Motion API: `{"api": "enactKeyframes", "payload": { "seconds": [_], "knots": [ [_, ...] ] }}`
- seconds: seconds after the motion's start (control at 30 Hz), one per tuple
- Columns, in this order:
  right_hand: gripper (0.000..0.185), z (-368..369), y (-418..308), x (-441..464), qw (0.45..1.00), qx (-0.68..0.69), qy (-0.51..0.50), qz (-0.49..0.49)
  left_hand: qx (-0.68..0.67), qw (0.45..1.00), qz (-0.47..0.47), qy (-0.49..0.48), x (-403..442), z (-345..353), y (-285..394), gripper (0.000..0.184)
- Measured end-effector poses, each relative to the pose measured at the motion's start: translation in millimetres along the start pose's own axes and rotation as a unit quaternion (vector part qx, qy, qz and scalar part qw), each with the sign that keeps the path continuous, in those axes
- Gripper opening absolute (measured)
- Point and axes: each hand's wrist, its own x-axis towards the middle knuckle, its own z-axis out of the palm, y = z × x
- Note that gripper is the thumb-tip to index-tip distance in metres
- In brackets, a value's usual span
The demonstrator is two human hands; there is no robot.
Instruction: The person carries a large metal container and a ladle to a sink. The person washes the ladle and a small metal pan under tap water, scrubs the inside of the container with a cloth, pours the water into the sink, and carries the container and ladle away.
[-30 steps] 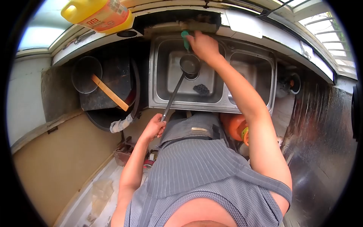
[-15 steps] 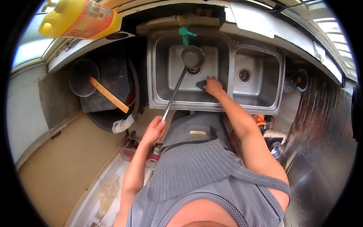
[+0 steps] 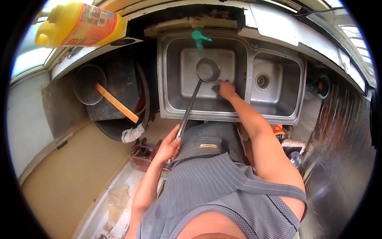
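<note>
A long-handled metal ladle [image 3: 208,70] has its round bowl over the left basin of the steel sink [image 3: 175,95], below the green tap [image 3: 197,39]. My left hand [image 3: 169,146] is closed around the ladle's handle, which slants down towards my apron. Inside the same basin, my right hand [image 3: 227,90] grips a dark scouring pad [image 3: 216,88], close to the near edge of the ladle bowl. Whether the pad touches the bowl I cannot tell. The bowl hides the left basin's drain.
At the upper left stands a big yellow jug [image 3: 85,24] with a red label. Below it are a round pan [image 3: 90,85] and a wooden handle [image 3: 117,104]. The sink's right basin [image 3: 274,79] shows its drain. A shiny metal surface [image 3: 342,159] lies at the right.
The ladle has been drawn towards my body, its bowl now covering the drain. My left hand has moved down with it, and the view has shifted slightly.
</note>
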Motion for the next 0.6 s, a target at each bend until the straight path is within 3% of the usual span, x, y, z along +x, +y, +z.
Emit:
{"api": "enactKeyframes", "payload": {
  "seconds": [0.17, 0.3, 0.4, 0.53, 0.6],
  "knots": [
    [0.033, -77.5, -2.0, -13.5, 0.967, 0.179, 0.171, 0.055, -0.022, 0.999, 0.027, 0.013, 0.4, 0.7, 1.1, 0.060],
    [0.037, -121.7, -27.2, -9.2, 0.937, 0.242, 0.224, 0.112, -0.009, 0.999, 0.024, 0.024, 2.6, -5.3, 14.1, 0.059],
    [0.040, -129.5, -36.7, 8.7, 0.928, 0.285, 0.220, 0.096, -0.007, 0.999, 0.033, 0.007, 17.7, -10.9, 17.3, 0.059],
    [0.036, -105.4, -38.9, 43.0, 0.951, 0.239, 0.166, 0.104, -0.022, 0.999, 0.023, -0.002, 37.1, -10.5, 17.6, 0.058],
    [0.028, -97.5, -45.0, 44.8, 0.960, 0.046, 0.276, -0.023, -0.025, 0.999, 0.019, -0.005, 37.3, -10.3, 19.8, 0.057]
  ]
}}
